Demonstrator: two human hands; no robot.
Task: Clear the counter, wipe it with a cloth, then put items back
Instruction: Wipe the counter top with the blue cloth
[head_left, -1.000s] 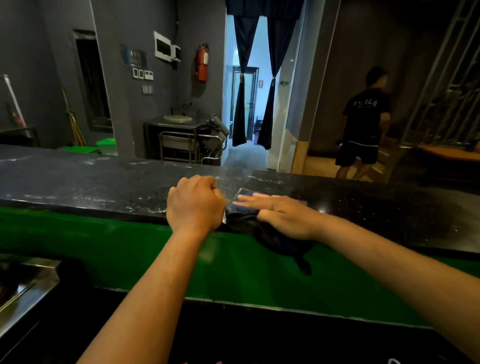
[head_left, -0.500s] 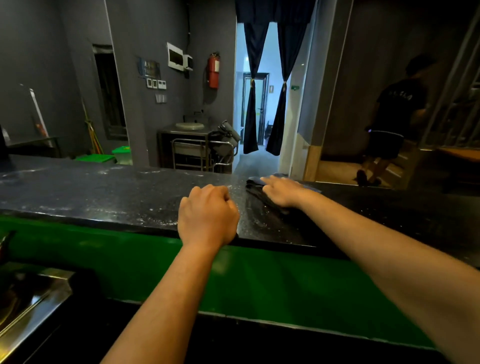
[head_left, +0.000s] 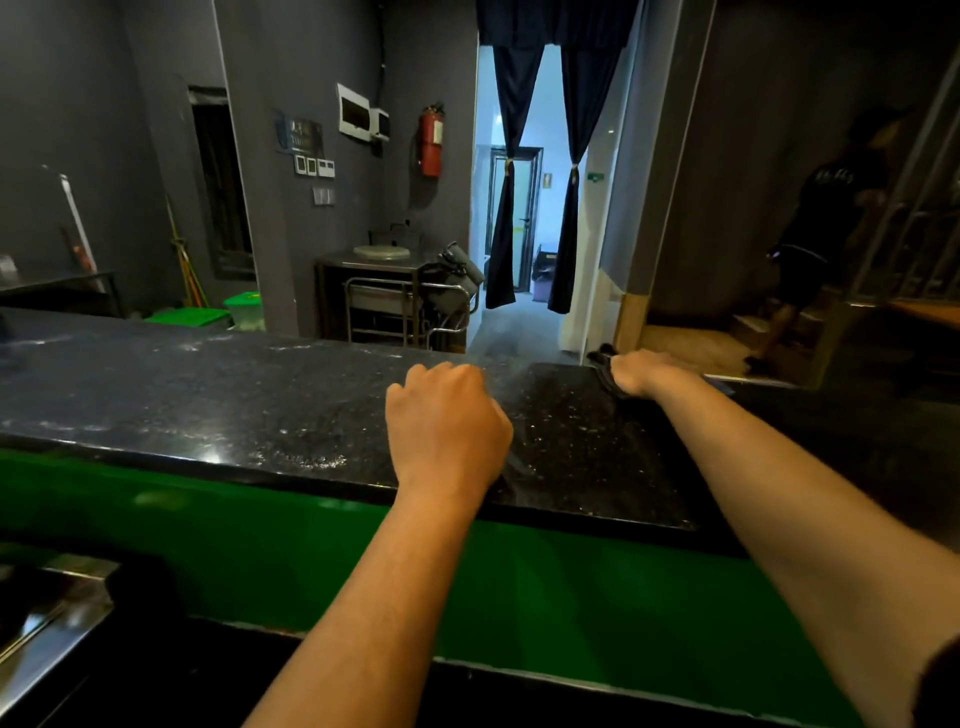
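Here, a dark speckled counter (head_left: 218, 395) is seen running across the view, with a green front panel (head_left: 571, 587) below its near edge. The left hand (head_left: 447, 431) is curled into a fist with nothing held in it, knuckles up, resting on the counter close to the near edge. The right hand (head_left: 641, 371) is stretched well forward to the far edge of the counter, and a dark cloth (head_left: 602, 364) is pressed under it; only a bit of the cloth is seen poking out at the left of the hand. Whether the right fingers are flat on the cloth or curled round it cannot be told, as they are hidden behind the back of the hand. The two hands are kept well apart. Pale dusty smears are seen on the counter left of the fist, and the patch between the hands looks darker and glossier.

Beyond the counter, a red fire extinguisher (head_left: 431, 140) is mounted on the grey wall, dark curtains (head_left: 511, 171) are tied back at a bright doorway, and a metal stand (head_left: 384, 291) with a round basin is set beside it. A person in dark clothes (head_left: 826, 228) is seen at far right, blurred. A shiny steel edge (head_left: 47, 618) is visible at lower left.
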